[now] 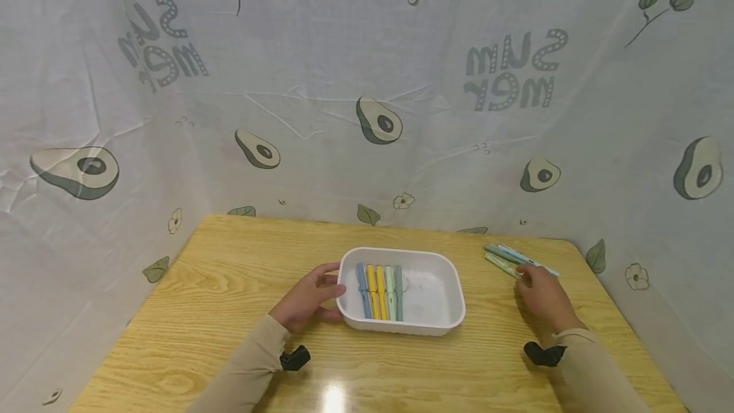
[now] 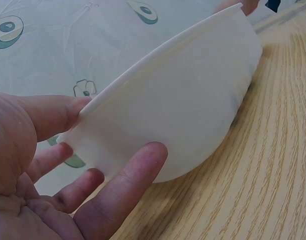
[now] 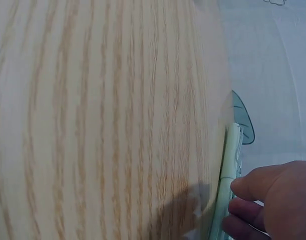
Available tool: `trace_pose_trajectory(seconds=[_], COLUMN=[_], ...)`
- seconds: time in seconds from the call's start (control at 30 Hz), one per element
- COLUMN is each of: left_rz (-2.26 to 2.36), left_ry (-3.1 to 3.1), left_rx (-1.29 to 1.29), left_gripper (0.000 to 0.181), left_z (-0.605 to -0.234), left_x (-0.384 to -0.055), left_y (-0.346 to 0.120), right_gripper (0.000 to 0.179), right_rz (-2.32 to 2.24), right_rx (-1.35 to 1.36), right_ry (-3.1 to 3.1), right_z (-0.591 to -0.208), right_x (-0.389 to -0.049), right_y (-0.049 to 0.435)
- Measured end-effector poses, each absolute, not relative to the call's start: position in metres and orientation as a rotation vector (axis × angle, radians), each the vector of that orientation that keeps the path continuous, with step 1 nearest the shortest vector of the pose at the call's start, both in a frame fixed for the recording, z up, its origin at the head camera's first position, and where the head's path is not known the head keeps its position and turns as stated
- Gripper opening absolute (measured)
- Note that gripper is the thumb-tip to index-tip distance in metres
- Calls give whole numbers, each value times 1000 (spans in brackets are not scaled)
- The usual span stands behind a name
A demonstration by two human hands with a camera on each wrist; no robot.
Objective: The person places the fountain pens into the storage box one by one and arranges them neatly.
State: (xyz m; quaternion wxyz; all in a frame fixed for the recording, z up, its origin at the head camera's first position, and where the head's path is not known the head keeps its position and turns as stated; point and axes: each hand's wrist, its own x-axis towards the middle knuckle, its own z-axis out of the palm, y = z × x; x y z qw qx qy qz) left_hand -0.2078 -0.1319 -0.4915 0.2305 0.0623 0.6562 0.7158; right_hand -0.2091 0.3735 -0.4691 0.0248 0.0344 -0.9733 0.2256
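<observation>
A white plastic tray stands on the table, with a row of capped pens in its left half: blue, yellow, pale green and grey-green. My left hand holds its left end, the thumb over the rim and other fingers spread against the outer wall. Out to the right, my right hand has thumb and fingers at the near end of a light green pen and pinches it. Behind that pen lie a dark green pen and a light blue pen, partly hidden by the hand.
The wooden table reaches back to a hanging pale cloth printed with avocados and leaves. The loose pens lie near the table's back right corner. A black wrist strap piece sits on the left sleeve, another on the right.
</observation>
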Motion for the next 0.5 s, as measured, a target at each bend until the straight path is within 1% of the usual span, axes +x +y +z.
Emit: trace_pose_trajectory(seconds=[0.1, 0.33, 0.5], left_rz=[1969, 1966, 1964], left_ry=[1808, 1812, 1812], left_rx=[170, 165, 171], left_gripper=[69, 69, 69], left_z=[-492, -492, -491], left_x=[-208, -208, -207], left_y=[-133, -133, -133], right_gripper=[32, 41, 30], right_rz=[688, 661, 673], right_rx=[114, 89, 106], right_ry=[-2998, -2990, -3054], right_z=[-468, -469, -471], right_x=[-209, -211, -212], right_y=[371, 371, 372])
